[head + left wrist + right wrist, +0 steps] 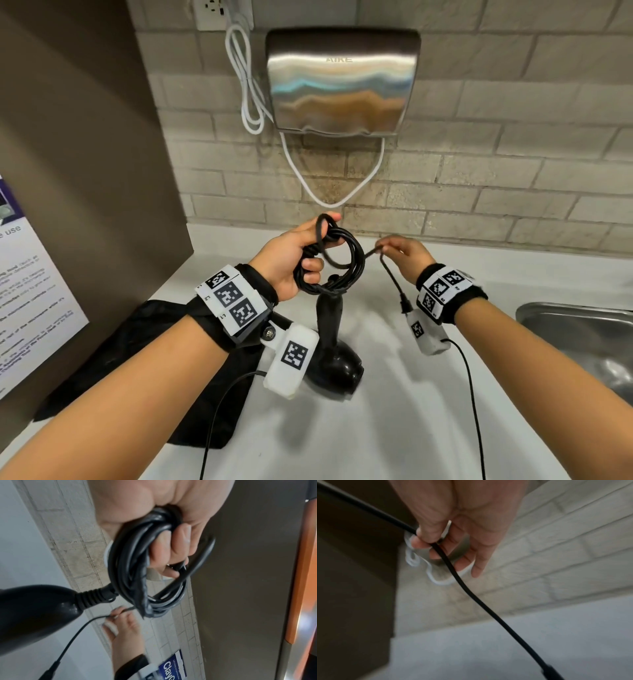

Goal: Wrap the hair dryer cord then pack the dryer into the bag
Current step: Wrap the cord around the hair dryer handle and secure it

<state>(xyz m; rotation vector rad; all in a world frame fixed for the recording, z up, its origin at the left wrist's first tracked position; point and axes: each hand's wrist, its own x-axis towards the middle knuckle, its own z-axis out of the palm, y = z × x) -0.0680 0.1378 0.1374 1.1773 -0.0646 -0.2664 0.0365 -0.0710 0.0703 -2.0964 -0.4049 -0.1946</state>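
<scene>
From the head view we see the left hand gripping a bundle of coiled black cord above the white surface, fingers curled through the loops. The hair dryer hangs below the coil, handle up, its head at or just over the surface (contact is not clear). The right hand pinches the loose end of the cord just beside the coil. A black bag lies flat on the surface to the left, under the left forearm. A steel hand dryer is mounted on the tiled wall, and a sink edges in at right.

The left wrist view gives what the head view hides: the cord runs in several loops through the curled fingers of the left hand, and the ribbed strain relief joins it to the dryer handle. The right hand shows beyond, holding the thin strand.

In the right wrist view (blurred) we see the right hand with thumb and forefinger pinching the cord, the other fingers loosely extended.
</scene>
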